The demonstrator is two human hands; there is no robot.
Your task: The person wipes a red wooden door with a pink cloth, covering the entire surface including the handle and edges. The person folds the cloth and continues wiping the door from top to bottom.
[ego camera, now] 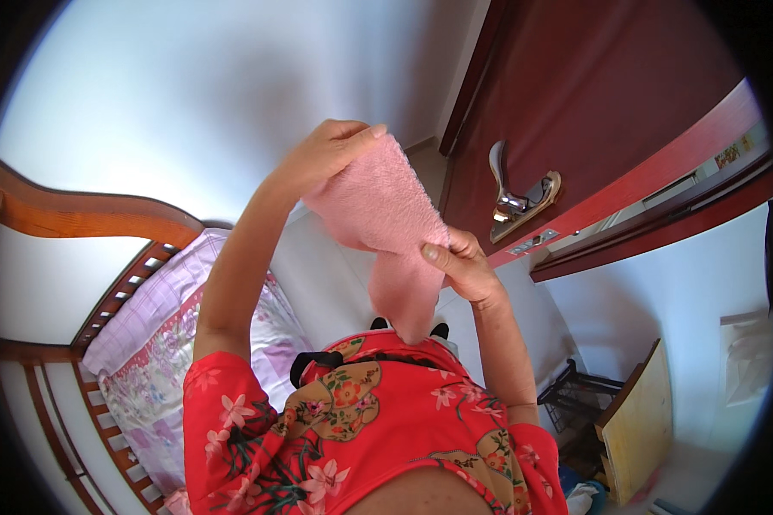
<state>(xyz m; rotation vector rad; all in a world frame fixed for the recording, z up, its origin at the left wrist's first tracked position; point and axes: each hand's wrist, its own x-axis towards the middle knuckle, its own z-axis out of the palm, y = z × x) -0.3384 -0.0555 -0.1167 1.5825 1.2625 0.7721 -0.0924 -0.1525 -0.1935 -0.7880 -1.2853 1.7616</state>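
A pink fleecy cloth [386, 199] hangs between my two hands in front of my body. My left hand [338, 151] pinches its upper corner, thumb on top. My right hand [460, 261] grips the cloth's right edge lower down, thumb on the near face. The cloth sags to the left and its lower part droops towards my waist, over the red floral clothing [399, 399]. The fingers behind the cloth are partly hidden.
A dark red door [554, 116] with a metal lever handle [505, 187] stands open at the right. At the left is a wooden bed frame [103, 209] with a floral pillow [161, 347]. A wooden panel [638, 425] and a dark rack [573, 393] are at lower right.
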